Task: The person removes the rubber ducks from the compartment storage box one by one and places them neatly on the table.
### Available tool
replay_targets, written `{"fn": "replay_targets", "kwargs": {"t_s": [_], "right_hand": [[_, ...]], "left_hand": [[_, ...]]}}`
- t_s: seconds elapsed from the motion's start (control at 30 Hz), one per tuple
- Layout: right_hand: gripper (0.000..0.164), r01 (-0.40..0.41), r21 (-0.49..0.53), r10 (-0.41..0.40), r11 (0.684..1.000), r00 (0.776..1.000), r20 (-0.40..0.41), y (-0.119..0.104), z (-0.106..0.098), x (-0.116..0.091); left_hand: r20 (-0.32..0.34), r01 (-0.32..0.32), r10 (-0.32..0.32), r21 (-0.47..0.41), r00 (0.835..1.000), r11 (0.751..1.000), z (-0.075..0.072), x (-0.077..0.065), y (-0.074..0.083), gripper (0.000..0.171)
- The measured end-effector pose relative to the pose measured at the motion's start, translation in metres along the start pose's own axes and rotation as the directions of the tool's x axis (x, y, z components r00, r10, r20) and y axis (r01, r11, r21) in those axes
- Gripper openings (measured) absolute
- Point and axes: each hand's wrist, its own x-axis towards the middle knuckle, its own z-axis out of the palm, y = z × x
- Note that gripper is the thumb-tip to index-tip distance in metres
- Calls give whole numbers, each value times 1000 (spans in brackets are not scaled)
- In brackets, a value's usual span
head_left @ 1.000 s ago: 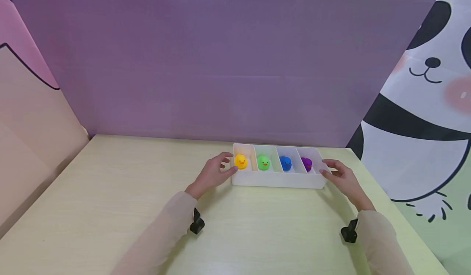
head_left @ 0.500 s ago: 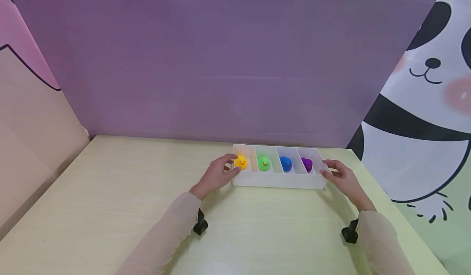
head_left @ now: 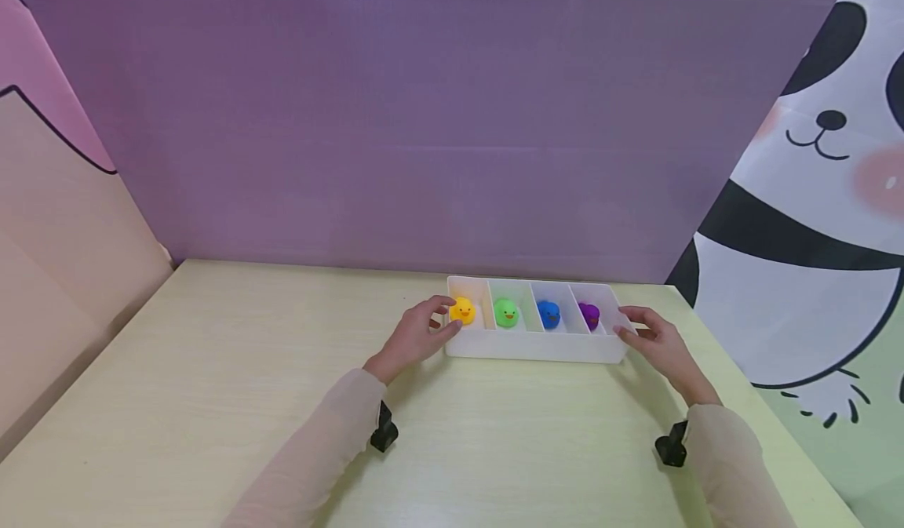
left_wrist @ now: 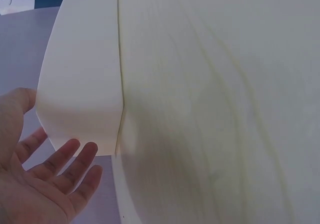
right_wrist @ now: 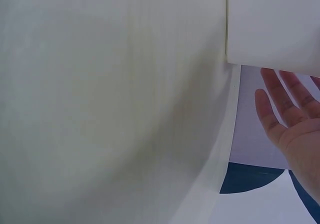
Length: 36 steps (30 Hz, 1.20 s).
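Observation:
A white divided box (head_left: 533, 347) sits on the table near its back edge. Each compartment holds one small rubber duck: yellow (head_left: 463, 311), green (head_left: 505, 313), blue (head_left: 548, 314) and purple (head_left: 589, 316), from left to right. My left hand (head_left: 415, 332) grips the box's left end, thumb at the front rim by the yellow duck. In the left wrist view its other fingers (left_wrist: 65, 166) lie by the end wall. My right hand (head_left: 657, 344) holds the opposite end between thumb and fingers; the right wrist view shows fingers (right_wrist: 287, 101) against that end.
The pale wooden table (head_left: 212, 402) extends left and in front of the box. A purple backdrop (head_left: 424, 120) rises right behind it, and a panda-print panel (head_left: 798, 300) stands along the right side. Black wrist cameras (head_left: 384, 427) hang below both sleeves.
My left hand has moved slightly right and closer onto the box's left end, then stayed there. The right hand, box and ducks look still.

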Motion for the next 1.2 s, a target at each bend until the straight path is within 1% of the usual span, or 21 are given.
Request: {"fn": "replay_targets", "kwargs": {"t_s": [0.23, 0.57, 0.73, 0.93, 1.03, 1.2], "right_hand": [[57, -4, -10, 4, 1000, 1000, 13, -2, 0, 0], [58, -3, -12, 3, 1000, 1000, 27, -4, 3, -1], [58, 3, -9, -3, 1000, 999, 36, -8, 6, -1], [54, 32, -7, -32, 999, 999, 20, -13, 13, 0], [54, 39, -14, -39, 999, 999, 17, -16, 15, -1], [53, 59, -30, -59, 998, 998, 12, -20, 20, 0]], "left_hand": [[-1, -13, 13, -5, 1000, 1000, -1, -1, -1, 43], [-10, 2, -2, 4, 1000, 1000, -5, -3, -4, 42], [-3, 12, -12, 15, 1000, 1000, -11, -6, -6, 43], [15, 13, -14, 42, 1000, 999, -19, -10, -8, 43], [15, 18, -19, 48, 1000, 999, -22, -12, -10, 42], [6, 8, -9, 49, 1000, 999, -27, -14, -14, 42]]}}
